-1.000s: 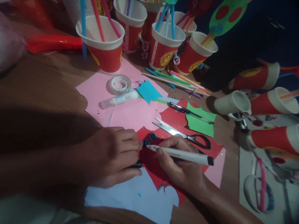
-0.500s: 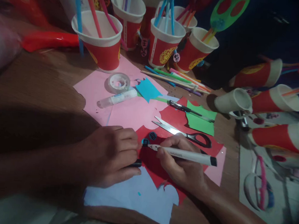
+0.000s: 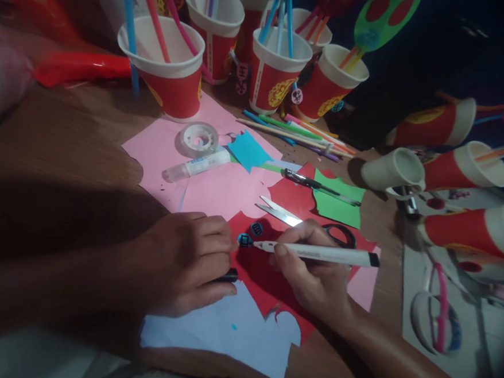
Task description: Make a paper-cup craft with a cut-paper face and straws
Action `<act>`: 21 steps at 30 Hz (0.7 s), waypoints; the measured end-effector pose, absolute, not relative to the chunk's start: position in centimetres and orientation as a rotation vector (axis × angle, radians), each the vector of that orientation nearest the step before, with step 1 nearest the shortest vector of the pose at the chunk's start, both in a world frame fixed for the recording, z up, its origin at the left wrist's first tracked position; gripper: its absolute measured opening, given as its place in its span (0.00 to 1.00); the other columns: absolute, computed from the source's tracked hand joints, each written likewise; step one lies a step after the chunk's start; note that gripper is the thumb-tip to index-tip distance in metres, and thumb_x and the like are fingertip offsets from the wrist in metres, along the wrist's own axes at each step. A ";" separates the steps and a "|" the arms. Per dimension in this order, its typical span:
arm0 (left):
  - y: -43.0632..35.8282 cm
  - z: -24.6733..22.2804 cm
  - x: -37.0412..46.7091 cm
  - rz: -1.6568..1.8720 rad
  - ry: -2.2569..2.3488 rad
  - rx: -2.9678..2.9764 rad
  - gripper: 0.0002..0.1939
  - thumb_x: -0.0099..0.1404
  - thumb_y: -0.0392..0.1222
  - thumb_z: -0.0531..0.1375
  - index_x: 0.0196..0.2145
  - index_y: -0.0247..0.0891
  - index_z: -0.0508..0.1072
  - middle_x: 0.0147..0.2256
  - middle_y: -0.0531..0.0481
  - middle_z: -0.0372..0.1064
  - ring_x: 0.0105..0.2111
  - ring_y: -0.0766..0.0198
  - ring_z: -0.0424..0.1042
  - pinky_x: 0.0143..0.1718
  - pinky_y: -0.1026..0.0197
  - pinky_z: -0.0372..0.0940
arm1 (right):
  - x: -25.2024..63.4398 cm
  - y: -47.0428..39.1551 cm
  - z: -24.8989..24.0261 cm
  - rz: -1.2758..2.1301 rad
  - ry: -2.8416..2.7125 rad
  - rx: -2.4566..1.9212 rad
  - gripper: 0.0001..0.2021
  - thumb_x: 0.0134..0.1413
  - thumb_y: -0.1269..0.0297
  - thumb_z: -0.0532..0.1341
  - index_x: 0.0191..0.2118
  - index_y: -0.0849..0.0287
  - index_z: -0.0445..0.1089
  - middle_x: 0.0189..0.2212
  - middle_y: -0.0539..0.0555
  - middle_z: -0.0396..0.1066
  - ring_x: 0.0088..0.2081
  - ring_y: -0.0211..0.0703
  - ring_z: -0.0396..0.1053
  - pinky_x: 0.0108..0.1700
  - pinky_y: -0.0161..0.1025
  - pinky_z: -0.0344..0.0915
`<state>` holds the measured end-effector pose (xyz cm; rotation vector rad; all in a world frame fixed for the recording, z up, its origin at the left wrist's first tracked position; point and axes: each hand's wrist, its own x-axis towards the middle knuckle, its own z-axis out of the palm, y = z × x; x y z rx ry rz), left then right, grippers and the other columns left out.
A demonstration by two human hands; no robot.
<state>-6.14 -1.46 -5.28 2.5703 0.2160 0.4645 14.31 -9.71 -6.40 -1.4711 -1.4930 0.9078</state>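
My right hand [image 3: 315,268] grips a white marker [image 3: 325,254], its tip at a small blue paper circle [image 3: 244,241] with black strokes. A second marked circle [image 3: 256,229] lies just above it on dark red paper [image 3: 258,276]. My left hand [image 3: 195,260] rests on the papers, index fingertip at the first circle's edge. Between its lower fingers and thumb sticks out a black marker cap [image 3: 228,275]. Partly behind my right hand lie open scissors [image 3: 278,211] with black handles. White-blue paper [image 3: 224,337] lies below both hands.
Pink paper [image 3: 217,186] carries a tape roll [image 3: 198,140], a glue stick [image 3: 197,166] and a blue scrap [image 3: 249,149]. A black pen [image 3: 321,187] lies on green paper [image 3: 339,209]. Red-and-white paper cups [image 3: 166,85] stand behind; others lie right, near a white cup [image 3: 393,170].
My right hand and the marker have shifted slightly right, drawing the tip back a little. More black strokes show on the blue circle. My left hand has stayed in place.
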 end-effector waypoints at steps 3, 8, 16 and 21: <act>-1.5 -5.3 -6.3 0.451 0.221 2.583 0.12 0.63 0.40 0.56 0.25 0.33 0.71 0.27 0.46 0.72 0.32 0.59 0.69 0.36 0.57 0.67 | 14.4 -9.8 -6.5 0.955 -1.421 -1.458 0.03 0.54 0.70 0.59 0.32 0.57 0.62 0.21 0.47 0.66 0.21 0.34 0.65 0.21 0.31 0.61; -1.5 -5.3 -6.2 0.472 0.220 2.592 0.12 0.63 0.40 0.55 0.24 0.33 0.72 0.27 0.45 0.73 0.32 0.59 0.70 0.35 0.57 0.67 | 14.4 -9.9 -6.6 0.965 -1.431 -1.439 0.04 0.54 0.71 0.59 0.33 0.56 0.62 0.22 0.47 0.68 0.22 0.35 0.66 0.22 0.31 0.62; -1.4 -5.1 -6.0 0.482 0.233 2.596 0.11 0.62 0.40 0.56 0.25 0.33 0.72 0.27 0.46 0.73 0.32 0.59 0.70 0.36 0.56 0.68 | 14.2 -9.7 -6.2 0.828 -1.622 -1.500 0.05 0.52 0.72 0.59 0.30 0.57 0.63 0.18 0.45 0.64 0.20 0.33 0.63 0.20 0.30 0.57; -1.4 -5.0 -5.9 0.444 0.229 2.584 0.12 0.63 0.40 0.55 0.24 0.33 0.72 0.26 0.46 0.72 0.31 0.59 0.70 0.34 0.56 0.68 | 14.2 -9.8 -6.2 0.789 -1.697 -1.536 0.05 0.51 0.71 0.60 0.30 0.56 0.62 0.16 0.44 0.62 0.18 0.32 0.60 0.19 0.29 0.55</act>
